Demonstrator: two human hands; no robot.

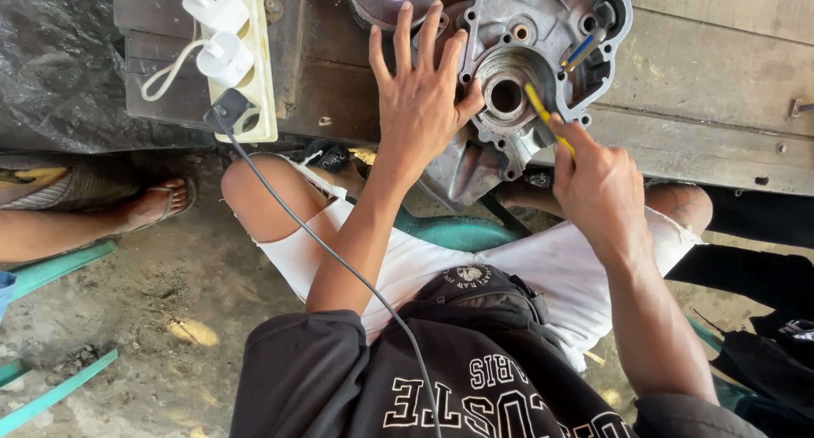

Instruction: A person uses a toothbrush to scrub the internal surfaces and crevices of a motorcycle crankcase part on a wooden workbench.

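A yellow tool (543, 111) is gripped by the right hand (598, 188); the heavy, rigid metal engine casing (530, 73) is steadied by the flat, spread left hand (420, 107), best held at its rim.

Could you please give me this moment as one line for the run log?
left hand: flat, steadying metal engine cover | right hand: holds yellow-handled tool, tip at cover's round bore | surface: wooden workbench

A black sweatshirt (441, 379) with pale block lettering is worn, sleeves pushed up, above white shorts (560, 268) frayed at the hems.
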